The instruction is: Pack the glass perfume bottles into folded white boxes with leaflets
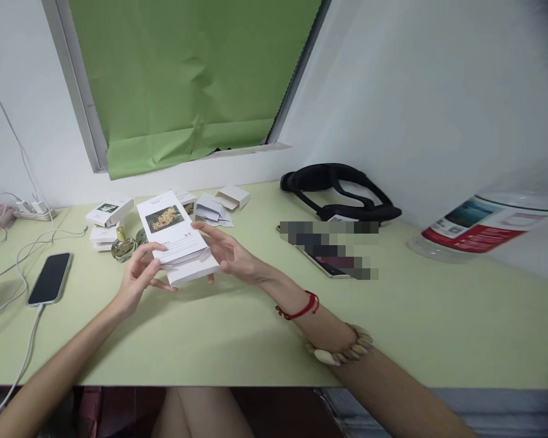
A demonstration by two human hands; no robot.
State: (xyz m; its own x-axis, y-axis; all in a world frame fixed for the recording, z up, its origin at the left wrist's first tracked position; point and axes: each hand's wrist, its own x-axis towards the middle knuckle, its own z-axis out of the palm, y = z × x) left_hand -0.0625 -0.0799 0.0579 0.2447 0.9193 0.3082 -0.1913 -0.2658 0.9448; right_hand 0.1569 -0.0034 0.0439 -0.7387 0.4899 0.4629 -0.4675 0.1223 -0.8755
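Note:
A white cardboard box (178, 234) with a picture of yellow flowers is held up between my two hands, tilted above the table. Its near end shows a white inner part or flap sticking out; which of the two I cannot tell. My left hand (139, 274) grips the lower left edge, thumb and fingers closed on it. My right hand (231, 252) holds the right side, with some fingers hidden behind the box. Just behind my left hand stands a round glass bottle (123, 248) with a gold cap. Another glass piece is partly hidden by the box.
Small white boxes (109, 211) and opened cardboard pieces (214, 211) lie behind. A phone (50, 278) with a white cable is at left. Rightward are a black headset (342, 190), a partly blurred flat device (319, 252) and a large plastic bottle (488, 222). A green curtain (196, 79) hangs behind.

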